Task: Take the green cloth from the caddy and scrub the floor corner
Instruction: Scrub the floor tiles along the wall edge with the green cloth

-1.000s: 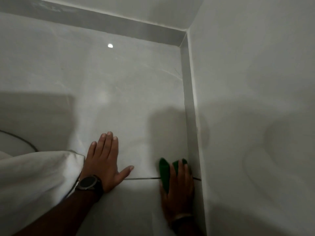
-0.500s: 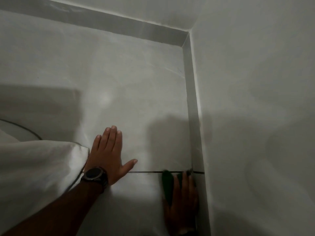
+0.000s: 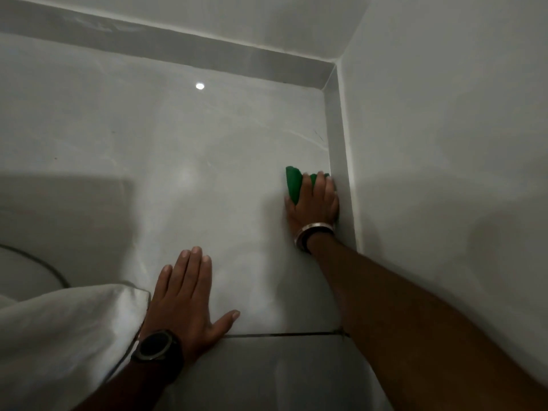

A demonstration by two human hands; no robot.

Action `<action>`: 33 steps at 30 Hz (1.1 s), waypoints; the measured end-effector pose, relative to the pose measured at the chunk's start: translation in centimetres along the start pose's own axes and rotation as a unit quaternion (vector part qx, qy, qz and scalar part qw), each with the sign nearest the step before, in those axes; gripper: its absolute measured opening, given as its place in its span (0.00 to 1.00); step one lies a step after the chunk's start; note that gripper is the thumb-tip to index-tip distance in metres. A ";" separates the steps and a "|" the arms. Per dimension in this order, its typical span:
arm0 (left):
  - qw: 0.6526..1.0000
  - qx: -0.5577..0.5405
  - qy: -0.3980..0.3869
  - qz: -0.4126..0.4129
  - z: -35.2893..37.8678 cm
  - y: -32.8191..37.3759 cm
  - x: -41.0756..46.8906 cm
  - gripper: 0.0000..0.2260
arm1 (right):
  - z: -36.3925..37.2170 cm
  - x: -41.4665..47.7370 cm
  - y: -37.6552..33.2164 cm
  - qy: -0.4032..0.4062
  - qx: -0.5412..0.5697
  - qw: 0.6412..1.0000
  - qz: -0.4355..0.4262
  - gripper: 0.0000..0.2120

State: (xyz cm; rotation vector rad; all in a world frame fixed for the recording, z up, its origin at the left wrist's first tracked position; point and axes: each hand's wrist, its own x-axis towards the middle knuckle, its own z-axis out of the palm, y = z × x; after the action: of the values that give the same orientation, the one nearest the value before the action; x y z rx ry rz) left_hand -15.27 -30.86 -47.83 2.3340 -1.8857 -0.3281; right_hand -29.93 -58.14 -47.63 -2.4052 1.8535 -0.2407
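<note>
The green cloth (image 3: 293, 183) lies bunched on the pale floor tile, pressed under my right hand (image 3: 314, 203), right beside the grey skirting (image 3: 338, 149) of the right wall. Most of the cloth is hidden under my fingers. A metal bangle sits on that wrist. My left hand (image 3: 186, 295) rests flat on the floor with its fingers spread, holding nothing, and wears a dark watch. The floor corner (image 3: 326, 89) lies further ahead, where the two skirtings meet. The caddy is not in view.
White fabric (image 3: 65, 336) bulges at the lower left beside my left wrist. A dark grout line (image 3: 281, 334) crosses the floor under my right forearm. A thin dark cable (image 3: 35, 261) curves at the left edge. White walls close the far and right sides.
My right hand has pushed the green cloth forward along the right skirting, from the grout line toward the corner. My left hand stays flat on the floor.
</note>
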 end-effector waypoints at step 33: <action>0.999 -0.005 -0.034 -0.005 -0.2 -0.1 -0.1 0.50 | -2.4 -34.3 7.0 0.037 0.014 0.999 -0.036 0.26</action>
State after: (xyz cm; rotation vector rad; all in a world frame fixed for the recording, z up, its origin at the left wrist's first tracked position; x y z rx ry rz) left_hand -15.13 -30.73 -47.62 2.3557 -1.8988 -0.4209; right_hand -45.54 -26.73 -48.70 -2.4793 1.7811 -0.3629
